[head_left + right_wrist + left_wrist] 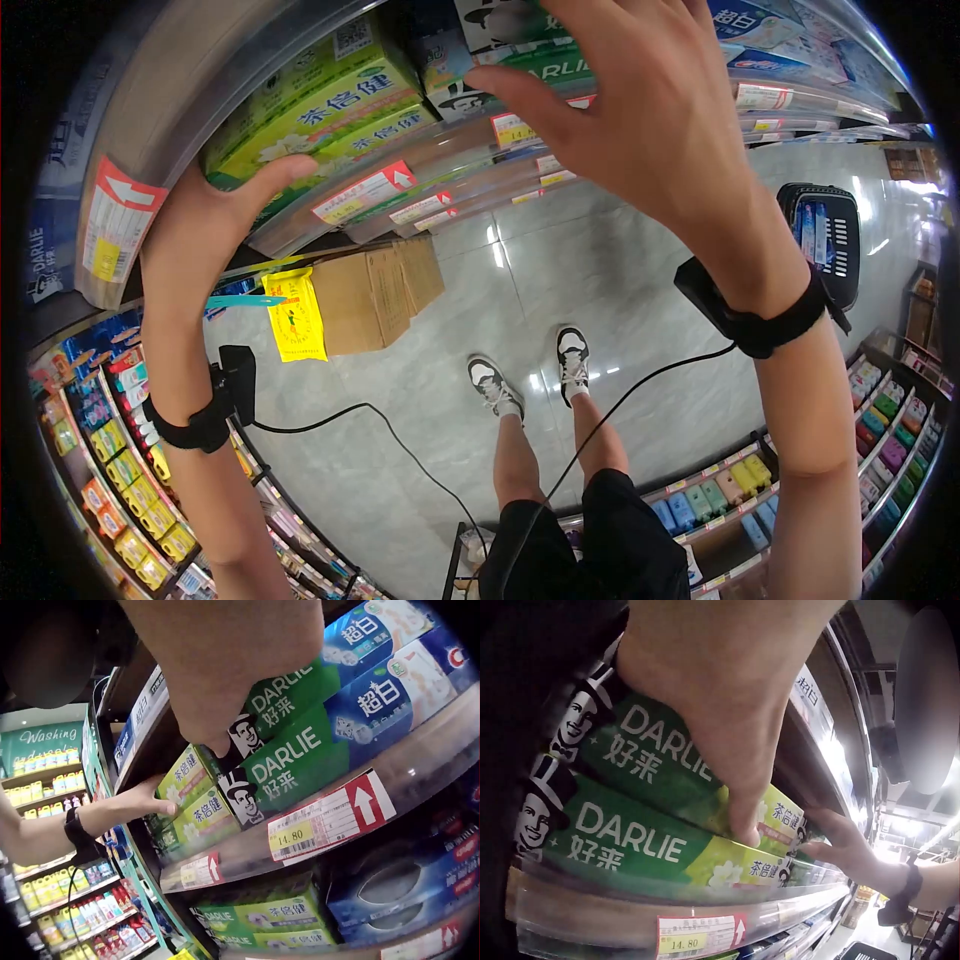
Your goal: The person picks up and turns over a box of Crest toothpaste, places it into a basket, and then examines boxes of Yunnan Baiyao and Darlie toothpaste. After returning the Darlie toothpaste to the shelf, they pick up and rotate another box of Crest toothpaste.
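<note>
Two stacked green-yellow Darlie toothpaste boxes [345,105] [630,832] [199,817] lie on a shelf. My left hand [205,215] [712,697] [131,806] is at their side, its extended thumb against the upper box's front; its other fingers are largely hidden. My right hand [655,110] [847,847] [225,667] spreads over the neighbouring green Darlie boxes [296,765], thumb extended near the seam between the two stacks. Some of its fingertips are out of view, and neither hand visibly lifts a box.
Price tags [365,193] [697,935] [330,817] line the clear shelf edge. Blue boxes [390,690] stand right of the green ones. On the floor are a cardboard box [360,300] with a yellow packet [296,318] beside it, and a black basket [820,235]. Cables run from both wrists.
</note>
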{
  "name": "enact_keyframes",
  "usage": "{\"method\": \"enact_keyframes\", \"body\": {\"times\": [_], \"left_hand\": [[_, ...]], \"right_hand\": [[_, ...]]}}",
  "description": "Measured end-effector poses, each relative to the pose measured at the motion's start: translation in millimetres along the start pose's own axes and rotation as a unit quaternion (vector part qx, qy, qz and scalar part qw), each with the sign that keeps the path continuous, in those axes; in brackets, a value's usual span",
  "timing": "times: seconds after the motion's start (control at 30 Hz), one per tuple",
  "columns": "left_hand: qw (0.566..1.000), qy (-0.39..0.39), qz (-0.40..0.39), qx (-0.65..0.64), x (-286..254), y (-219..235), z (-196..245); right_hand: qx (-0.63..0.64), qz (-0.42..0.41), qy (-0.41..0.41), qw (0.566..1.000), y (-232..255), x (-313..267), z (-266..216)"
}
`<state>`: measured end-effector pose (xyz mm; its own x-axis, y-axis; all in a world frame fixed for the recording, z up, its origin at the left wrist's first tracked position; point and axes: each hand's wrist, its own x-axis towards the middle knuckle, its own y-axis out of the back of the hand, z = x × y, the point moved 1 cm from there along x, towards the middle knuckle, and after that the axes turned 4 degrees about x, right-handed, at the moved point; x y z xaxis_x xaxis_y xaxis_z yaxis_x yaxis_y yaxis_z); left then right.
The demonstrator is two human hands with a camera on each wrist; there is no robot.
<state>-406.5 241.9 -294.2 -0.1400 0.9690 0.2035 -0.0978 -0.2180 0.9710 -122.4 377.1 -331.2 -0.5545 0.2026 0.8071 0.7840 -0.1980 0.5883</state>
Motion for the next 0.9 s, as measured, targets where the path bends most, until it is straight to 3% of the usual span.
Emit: {"method": "enact_keyframes", "body": {"times": [0.1,0.27,0.37,0.57,0.77,0.9], "left_hand": [[0.999,-0.012,0.014,0.039,-1.2,-0.3,7.9],[0.993,-0.059,0.055,0.082,-3.3,-1.9,11.6],[0.985,-0.086,0.061,0.134,-5.0,-3.4,-1.3],[0.994,-0.051,0.022,0.092,-4.5,-0.2,1.6],[0.998,-0.027,0.006,0.051,-4.8,-0.8,-1.2],[0.997,-0.006,-0.023,0.075,-6.0,2.5,1.5]], "right_hand": [[-0.018,-0.073,-0.047,0.996,15.3,9.4,-15.2],[0.004,-0.019,-0.005,1.000,12.9,5.7,-14.0],[0.007,-0.024,-0.021,0.999,15.1,4.6,-10.9],[-0.075,-0.079,-0.043,0.993,23.3,1.7,-1.7],[0.004,-0.012,-0.054,0.998,15.6,3.6,-6.2],[0.007,-0.028,-0.047,0.998,10.8,6.8,-12.5]]}}
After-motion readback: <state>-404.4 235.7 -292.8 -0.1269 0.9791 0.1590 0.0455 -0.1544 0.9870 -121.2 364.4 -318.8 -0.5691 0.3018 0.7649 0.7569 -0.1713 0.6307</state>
